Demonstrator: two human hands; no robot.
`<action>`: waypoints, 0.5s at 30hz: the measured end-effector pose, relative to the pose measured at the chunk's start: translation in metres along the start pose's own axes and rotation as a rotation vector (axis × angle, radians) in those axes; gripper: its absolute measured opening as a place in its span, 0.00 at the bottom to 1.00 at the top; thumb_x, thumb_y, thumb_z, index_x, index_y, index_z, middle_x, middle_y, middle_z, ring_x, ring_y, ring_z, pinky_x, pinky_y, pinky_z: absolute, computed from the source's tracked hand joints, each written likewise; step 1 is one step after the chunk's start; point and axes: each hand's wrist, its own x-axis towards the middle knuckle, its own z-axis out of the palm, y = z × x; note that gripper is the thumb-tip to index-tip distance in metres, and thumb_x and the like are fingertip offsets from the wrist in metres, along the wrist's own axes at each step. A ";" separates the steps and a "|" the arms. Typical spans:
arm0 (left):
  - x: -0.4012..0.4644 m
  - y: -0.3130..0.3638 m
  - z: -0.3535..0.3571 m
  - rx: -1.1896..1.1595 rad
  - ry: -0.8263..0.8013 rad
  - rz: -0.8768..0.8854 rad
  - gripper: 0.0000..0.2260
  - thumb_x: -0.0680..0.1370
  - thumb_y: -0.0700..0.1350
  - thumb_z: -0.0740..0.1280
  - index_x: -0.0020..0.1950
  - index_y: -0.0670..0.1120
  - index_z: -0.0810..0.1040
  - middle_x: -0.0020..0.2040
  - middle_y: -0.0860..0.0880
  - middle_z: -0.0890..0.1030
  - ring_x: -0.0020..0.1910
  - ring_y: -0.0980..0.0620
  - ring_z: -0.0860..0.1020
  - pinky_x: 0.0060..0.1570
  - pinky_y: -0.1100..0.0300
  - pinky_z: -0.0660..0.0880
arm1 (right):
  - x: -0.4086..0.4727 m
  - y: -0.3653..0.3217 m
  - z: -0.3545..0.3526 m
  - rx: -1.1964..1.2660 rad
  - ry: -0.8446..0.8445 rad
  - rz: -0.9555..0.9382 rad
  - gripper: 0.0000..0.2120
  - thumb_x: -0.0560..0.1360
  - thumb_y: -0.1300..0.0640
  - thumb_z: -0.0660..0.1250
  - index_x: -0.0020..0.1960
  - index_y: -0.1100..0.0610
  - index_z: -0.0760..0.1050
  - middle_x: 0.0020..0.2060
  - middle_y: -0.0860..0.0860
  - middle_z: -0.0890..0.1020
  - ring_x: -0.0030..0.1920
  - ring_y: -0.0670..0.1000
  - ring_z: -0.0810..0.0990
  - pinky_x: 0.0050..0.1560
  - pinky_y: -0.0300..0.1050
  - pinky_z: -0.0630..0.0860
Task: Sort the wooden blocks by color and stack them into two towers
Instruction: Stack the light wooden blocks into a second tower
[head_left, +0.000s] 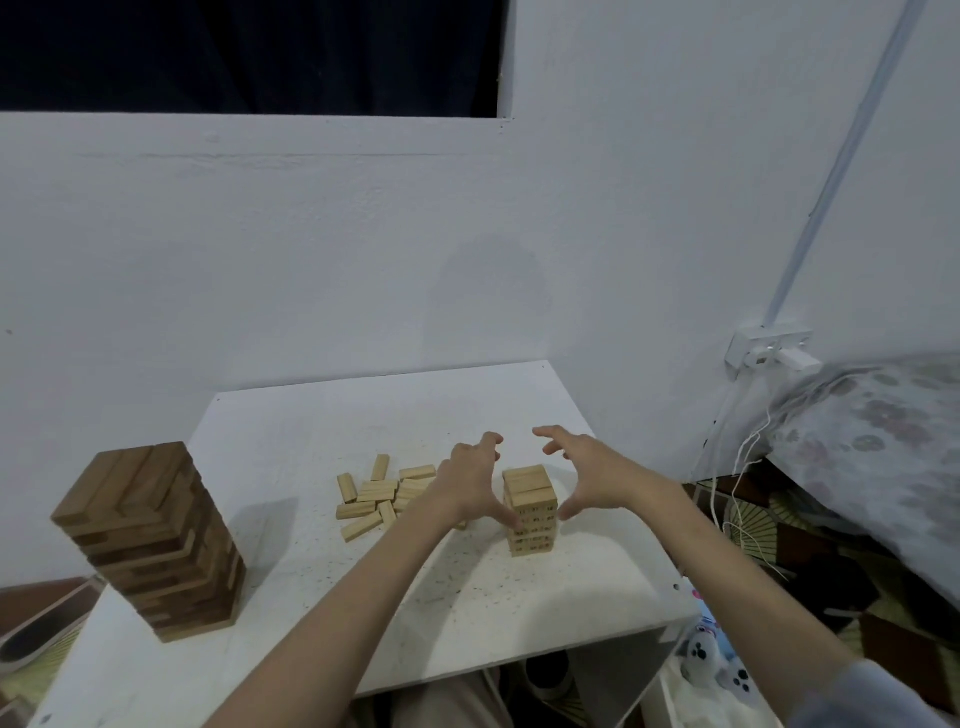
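A tall tower of dark brown blocks (156, 540) stands at the table's left edge. Right of centre rises a short tower of light wooden blocks (530, 512). Loose light blocks (379, 493) lie scattered to its left. My left hand (470, 480) hovers at the light tower's left side, its thumb touching the tower's face and its fingers spread and bent. My right hand (582, 467) is just right of the tower, fingers spread and curved, thumb near the tower's right edge. Neither hand holds a block.
The white table (467, 597) sits against a white wall. A bed with patterned bedding (872, 441) lies to the right, with white cables (737, 467) hanging from a wall socket. A bag with a plush toy (711, 665) sits below the table's right corner.
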 end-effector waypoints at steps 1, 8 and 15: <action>0.001 -0.001 0.002 0.014 -0.001 0.004 0.47 0.62 0.52 0.80 0.73 0.47 0.55 0.67 0.48 0.71 0.69 0.47 0.63 0.65 0.49 0.65 | 0.001 -0.001 0.003 -0.027 -0.012 0.002 0.51 0.64 0.59 0.79 0.76 0.46 0.51 0.68 0.49 0.68 0.68 0.51 0.66 0.64 0.49 0.69; 0.004 0.002 0.009 0.063 0.027 0.029 0.47 0.63 0.51 0.79 0.74 0.46 0.54 0.66 0.48 0.73 0.68 0.47 0.64 0.64 0.49 0.66 | 0.012 0.000 0.013 -0.121 -0.005 -0.017 0.53 0.64 0.57 0.79 0.76 0.44 0.48 0.67 0.48 0.70 0.65 0.52 0.69 0.61 0.47 0.71; 0.005 0.003 0.010 0.062 0.024 0.041 0.46 0.64 0.49 0.79 0.73 0.45 0.54 0.63 0.48 0.74 0.66 0.47 0.65 0.62 0.51 0.67 | 0.016 0.003 0.016 -0.122 0.006 -0.035 0.51 0.64 0.57 0.79 0.76 0.43 0.50 0.63 0.48 0.72 0.62 0.52 0.71 0.59 0.47 0.72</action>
